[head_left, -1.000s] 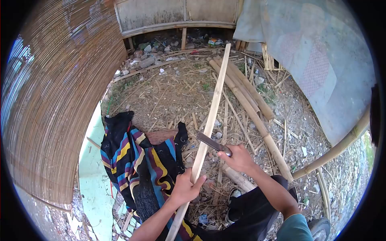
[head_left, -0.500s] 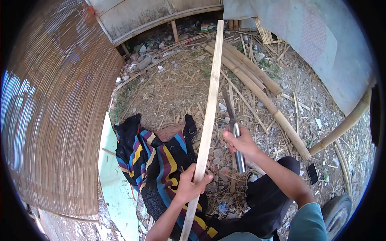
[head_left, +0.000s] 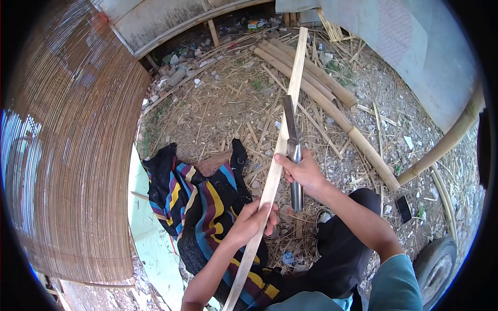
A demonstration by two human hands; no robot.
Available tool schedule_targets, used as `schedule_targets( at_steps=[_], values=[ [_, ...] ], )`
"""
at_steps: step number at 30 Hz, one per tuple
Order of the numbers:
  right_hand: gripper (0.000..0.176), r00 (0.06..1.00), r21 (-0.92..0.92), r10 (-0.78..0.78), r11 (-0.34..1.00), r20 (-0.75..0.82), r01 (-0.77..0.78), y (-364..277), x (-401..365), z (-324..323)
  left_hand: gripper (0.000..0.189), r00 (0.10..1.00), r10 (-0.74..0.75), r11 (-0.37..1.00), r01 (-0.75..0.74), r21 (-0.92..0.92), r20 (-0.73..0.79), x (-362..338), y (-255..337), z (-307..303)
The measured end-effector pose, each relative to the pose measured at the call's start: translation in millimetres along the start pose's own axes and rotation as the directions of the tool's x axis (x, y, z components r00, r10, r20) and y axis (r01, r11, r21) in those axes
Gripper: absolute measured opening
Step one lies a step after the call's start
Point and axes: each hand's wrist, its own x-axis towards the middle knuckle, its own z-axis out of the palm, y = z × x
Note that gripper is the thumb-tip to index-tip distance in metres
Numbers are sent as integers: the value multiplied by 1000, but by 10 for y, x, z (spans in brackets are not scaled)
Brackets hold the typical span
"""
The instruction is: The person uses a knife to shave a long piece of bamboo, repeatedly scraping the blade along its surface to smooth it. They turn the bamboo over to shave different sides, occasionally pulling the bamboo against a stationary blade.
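Note:
A long pale bamboo strip [head_left: 277, 171] slants from the bottom of the view up to the top middle. My left hand [head_left: 252, 223] is closed round its lower part. In my right hand [head_left: 302, 171] is a knife [head_left: 296, 194] with a shiny metal handle and a dark blade. The blade points upward and overlaps the strip in view; whether its edge touches the strip I cannot tell. My right thumb lies close beside the strip. Below the strip a striped cloth [head_left: 210, 207] lies across my lap side and the ground.
Bamboo poles [head_left: 337, 116] lie on the littered ground at the upper right. A woven bamboo screen [head_left: 72, 155] stands at the left. A phone [head_left: 403, 209] and a wheel [head_left: 437, 269] are at the lower right. Pale sheeting [head_left: 399, 57] hangs at the upper right.
My right hand has moved left and up with the knife, up to the strip. The strip's top end now leans further right. The view has shifted slightly.

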Motion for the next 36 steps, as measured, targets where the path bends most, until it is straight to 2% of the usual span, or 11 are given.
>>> schedule_targets(
  at_steps=[3,6,7,9,15,18,21,24,27,32,36],
  values=[
    [38,996,-212,-83,974,26,86,56,-13,-44,32,995,-33,996,25,-80,-97,17,-13,-57],
    [54,930,-660,-253,656,265,366,31,-165,-25,32,981,20,994,-40,-101,-192,-34,-31,-23],
    [54,929,-655,-249,658,275,371,59,-226,-18,31,974,51,991,-77,-111,-222,-58,-38,-33],
    [57,855,-766,-223,382,467,518,139,-328,3,31,971,56,984,-93,-150,-233,-95,-35,-72],
    [52,831,-815,-210,182,514,550,149,-428,51,30,978,4,961,-61,-271,-206,-157,-26,-76],
    [57,812,-838,-262,23,521,545,68,-331,2,36,972,60,996,-74,-53,-229,-122,-55,-64],
    [64,742,-819,-386,-65,548,570,122,-215,13,34,971,55,992,-79,-97,-234,-90,-37,-124],
    [55,890,-974,-456,193,20,121,-191,212,-171,30,980,68,991,-88,-98,-189,-220,-52,-37],
    [52,871,-983,-476,68,120,173,-342,254,-339,31,986,62,992,-79,-103,-157,-222,-24,-38],
    [60,894,-920,-348,168,281,355,10,-104,-139,30,977,78,984,-107,-140,-201,-217,-8,-105],
    [58,809,-844,-335,67,484,533,64,-247,-22,18,955,156,981,-179,-71,-254,-230,-5,-59]
  ],
)
